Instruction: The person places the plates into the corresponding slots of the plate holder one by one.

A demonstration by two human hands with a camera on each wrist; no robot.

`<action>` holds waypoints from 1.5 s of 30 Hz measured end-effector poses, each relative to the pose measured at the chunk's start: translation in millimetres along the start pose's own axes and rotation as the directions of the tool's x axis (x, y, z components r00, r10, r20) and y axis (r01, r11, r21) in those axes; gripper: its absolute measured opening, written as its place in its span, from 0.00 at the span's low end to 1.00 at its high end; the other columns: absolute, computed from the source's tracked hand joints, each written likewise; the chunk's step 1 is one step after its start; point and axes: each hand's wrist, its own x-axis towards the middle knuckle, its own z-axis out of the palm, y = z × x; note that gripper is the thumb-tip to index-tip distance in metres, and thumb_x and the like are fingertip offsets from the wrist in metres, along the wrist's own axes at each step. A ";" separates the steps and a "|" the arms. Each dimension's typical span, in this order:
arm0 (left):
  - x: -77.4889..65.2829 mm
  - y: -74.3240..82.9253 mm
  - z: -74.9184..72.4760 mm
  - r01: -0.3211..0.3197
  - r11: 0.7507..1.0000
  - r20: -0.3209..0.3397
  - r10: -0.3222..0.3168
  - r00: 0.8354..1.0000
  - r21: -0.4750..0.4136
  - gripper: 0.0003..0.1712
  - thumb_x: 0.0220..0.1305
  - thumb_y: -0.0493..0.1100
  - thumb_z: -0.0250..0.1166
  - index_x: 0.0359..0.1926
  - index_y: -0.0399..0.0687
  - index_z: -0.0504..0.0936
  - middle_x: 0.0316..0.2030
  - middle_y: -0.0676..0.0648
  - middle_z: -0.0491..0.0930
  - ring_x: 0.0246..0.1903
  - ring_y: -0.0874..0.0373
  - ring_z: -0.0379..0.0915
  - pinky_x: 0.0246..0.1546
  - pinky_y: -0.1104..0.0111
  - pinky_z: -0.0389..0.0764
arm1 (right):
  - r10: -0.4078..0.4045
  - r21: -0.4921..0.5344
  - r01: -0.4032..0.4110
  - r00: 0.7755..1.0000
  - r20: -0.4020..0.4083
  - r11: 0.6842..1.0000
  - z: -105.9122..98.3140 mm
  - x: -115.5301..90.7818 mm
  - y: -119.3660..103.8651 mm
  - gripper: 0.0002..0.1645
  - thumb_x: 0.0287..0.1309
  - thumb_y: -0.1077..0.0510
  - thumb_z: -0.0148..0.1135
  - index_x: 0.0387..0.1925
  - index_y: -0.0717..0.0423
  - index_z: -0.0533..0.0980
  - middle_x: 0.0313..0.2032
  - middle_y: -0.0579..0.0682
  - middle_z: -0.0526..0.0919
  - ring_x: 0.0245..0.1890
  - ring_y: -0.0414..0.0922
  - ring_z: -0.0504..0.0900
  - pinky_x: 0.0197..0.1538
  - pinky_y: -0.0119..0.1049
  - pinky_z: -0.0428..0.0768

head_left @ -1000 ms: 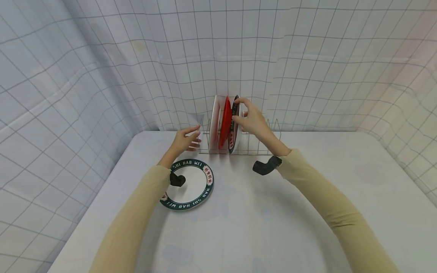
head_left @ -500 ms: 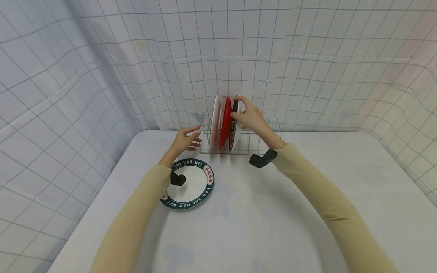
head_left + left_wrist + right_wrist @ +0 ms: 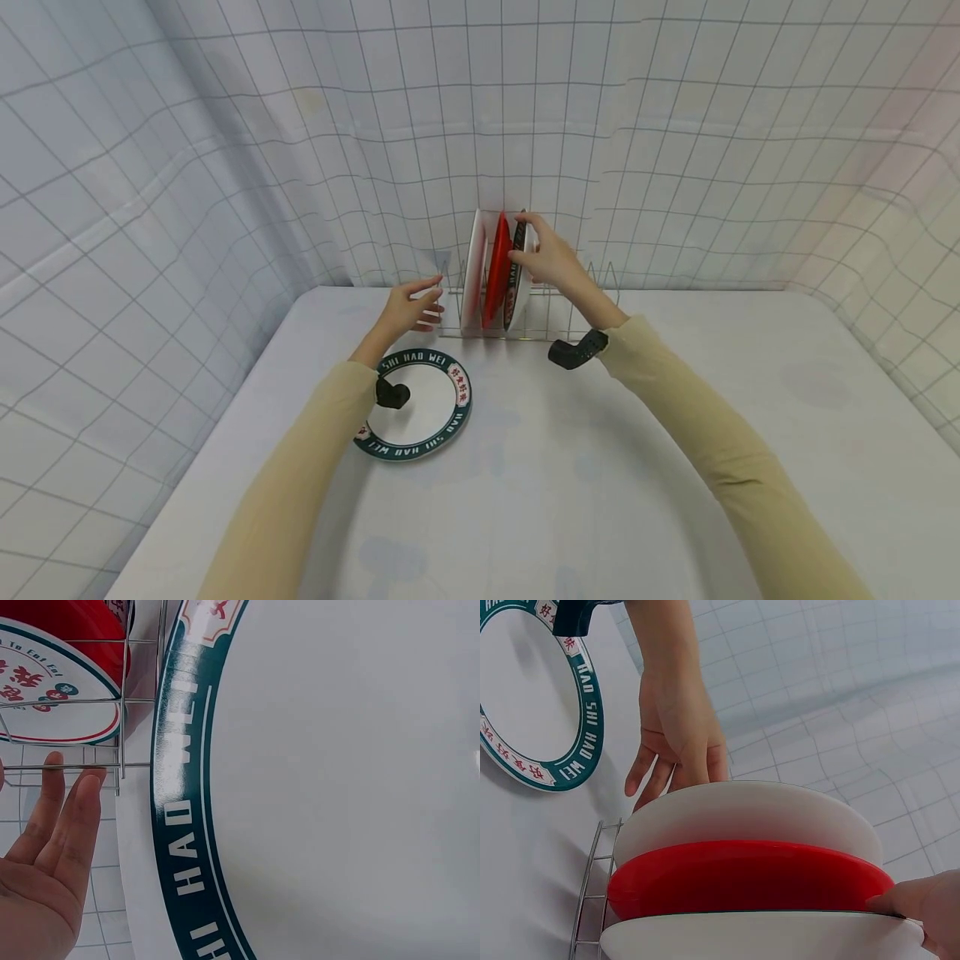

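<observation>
My right hand [image 3: 555, 258] pinches the upper edge of a plate with a dark lettered rim [image 3: 513, 292], thumb on one face and fingers on the other. That plate stands upright in a wire dish rack [image 3: 564, 321]. Left of it stand a red plate [image 3: 496, 271] and a white plate [image 3: 472, 271], both on edge. My left hand [image 3: 403, 310] is at the rack's left end, fingers spread and loosely bent. In the left wrist view its fingertips [image 3: 52, 759] are at the rack wires; whether they touch them I cannot tell.
A white plate with a green lettered rim [image 3: 462, 392] lies flat on the white table [image 3: 540, 483], partly under my left wrist. Grid-patterned curtains [image 3: 420, 108] hang behind the rack and at both sides. Black camera mounts [image 3: 577, 350] sit on both wrists.
The dark-rimmed plate's lower edge has shifted slightly back into the rack, and my right wrist has moved a little up and left. My left hand stays nearly still.
</observation>
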 end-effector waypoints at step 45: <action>-7.3 11.1 -2.1 -0.004 1.000 0.036 0.005 0.999 -0.018 0.27 0.73 0.47 0.52 0.70 0.49 0.64 0.49 0.25 0.78 0.47 0.31 0.78 0.34 0.64 0.87 | -0.118 0.353 0.121 0.993 -0.031 0.928 90.3 -106.5 68.8 0.32 0.62 0.61 0.61 0.67 0.52 0.63 0.56 0.63 0.74 0.43 0.54 0.81 0.35 0.37 0.84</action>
